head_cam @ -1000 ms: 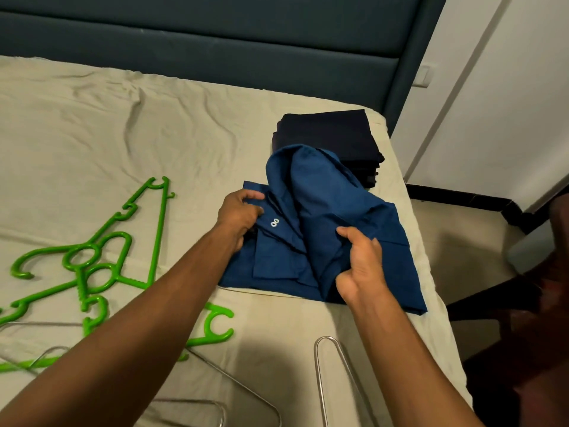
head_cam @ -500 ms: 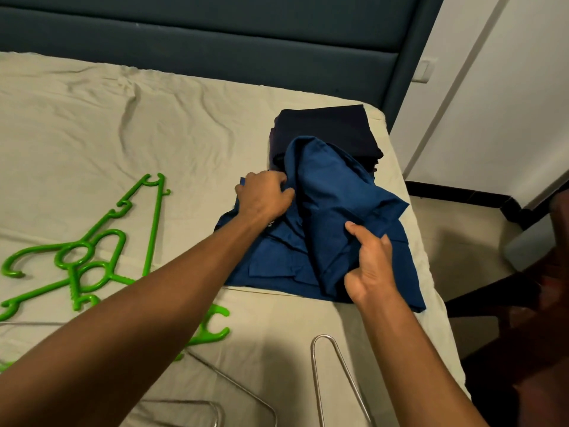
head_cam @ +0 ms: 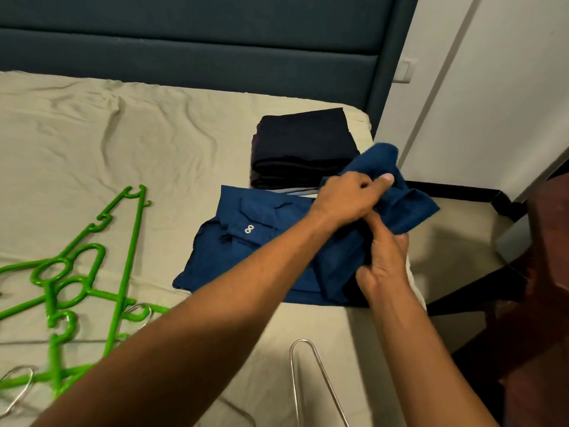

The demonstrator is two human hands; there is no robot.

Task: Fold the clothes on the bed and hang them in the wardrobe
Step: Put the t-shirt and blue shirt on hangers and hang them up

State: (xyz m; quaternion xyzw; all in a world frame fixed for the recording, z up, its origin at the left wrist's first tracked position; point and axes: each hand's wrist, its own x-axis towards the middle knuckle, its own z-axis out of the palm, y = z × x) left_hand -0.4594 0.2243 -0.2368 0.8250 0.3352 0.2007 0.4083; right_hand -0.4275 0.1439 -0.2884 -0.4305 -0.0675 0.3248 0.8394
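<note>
A blue shirt point(head_cam: 246, 241) with a small white mark lies partly folded near the right edge of the bed point(head_cam: 123, 143). My left hand point(head_cam: 348, 198) grips a raised flap of the shirt and holds it out over the bed's right side. My right hand point(head_cam: 385, 257) pinches the same fabric just below the left hand. A stack of folded dark clothes point(head_cam: 301, 146) sits right behind the shirt, near the headboard.
Green plastic hangers point(head_cam: 77, 282) lie tangled on the sheet at the left. Metal wire hangers point(head_cam: 304, 380) lie near the bed's front edge. A white wall and a dark wooden piece of furniture point(head_cam: 542, 272) stand to the right of the bed.
My left hand left the collar area and moved right to grip the lifted flap, pulling it toward the bed's right edge. The shirt's collar side now lies uncovered and flatter.
</note>
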